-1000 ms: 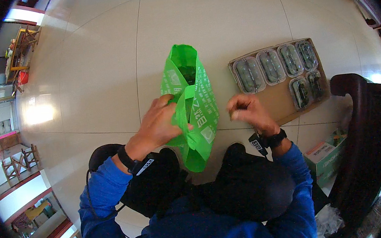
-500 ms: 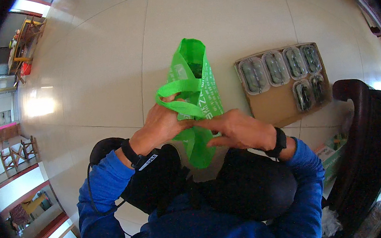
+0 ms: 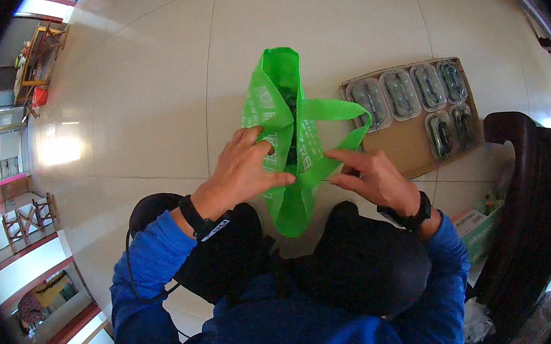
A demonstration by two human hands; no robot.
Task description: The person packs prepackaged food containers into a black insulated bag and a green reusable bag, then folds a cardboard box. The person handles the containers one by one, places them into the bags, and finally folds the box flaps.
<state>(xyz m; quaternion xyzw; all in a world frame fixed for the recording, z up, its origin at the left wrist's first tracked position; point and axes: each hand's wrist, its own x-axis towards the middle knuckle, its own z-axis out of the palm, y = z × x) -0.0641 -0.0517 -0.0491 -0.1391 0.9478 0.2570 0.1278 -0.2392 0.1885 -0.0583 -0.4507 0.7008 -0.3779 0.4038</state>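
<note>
A green fabric carrier bag (image 3: pixel 304 192) with pale print stands on the floor between my knees, its mouth parted into a narrow gap. Dark contents show inside, too shadowed to name. My left hand (image 3: pixel 238 169) grips the bag's left side, thumb across the rim and fingers bent against the outer face. On the other side my right hand (image 3: pixel 373 175) pinches the right rim, close to the base of a handle (image 3: pixel 336 108) that sticks out rightward in a loop. The left handle cannot be clearly made out.
Right of the bag lies a shallow cardboard tray (image 3: pixel 397 149) with several clear lidded plastic boxes (image 3: pixel 402 95) holding dark contents. Farther right stands dark wooden furniture (image 3: pixel 527 199), with a green carton (image 3: pixel 480 231) beside it. Pale tiles (image 3: pixel 145 85) cover the floor.
My hands have moved apart, and the bag's mouth has widened between them. A handle loop that lay over the left hand's side now extends to the right.
</note>
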